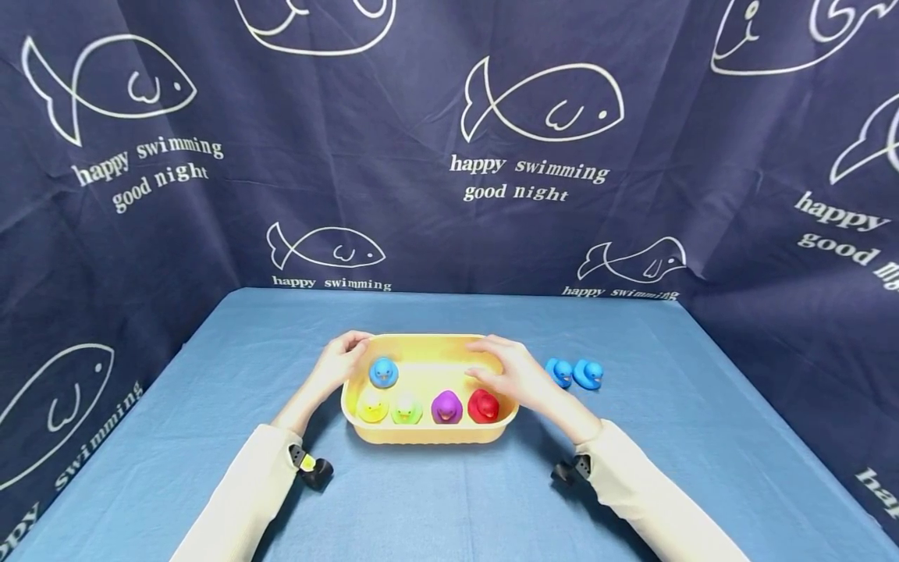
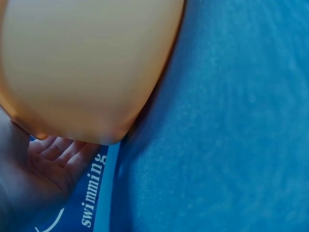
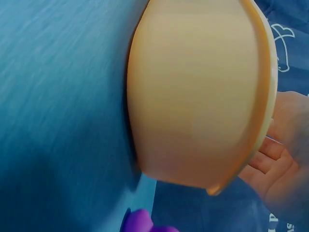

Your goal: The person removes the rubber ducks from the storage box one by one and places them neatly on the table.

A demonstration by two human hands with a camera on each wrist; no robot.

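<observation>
At long tub's (image 1: 430,435) ends, left hand (image 1: 342,359) grips rim (image 1: 421,336); right hand (image 1: 516,371), spread, nearer blue ducks (image 1: 588,375) right of tub.

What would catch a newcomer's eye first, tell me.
Probably the yellow tub in the middle, the left hand at one end, the right hand at the other, with five bright toy ducks inside. Two blue ducks sit on the cloth to its right. Behind, white fish and lettering stand out on the dark curtain.
</observation>
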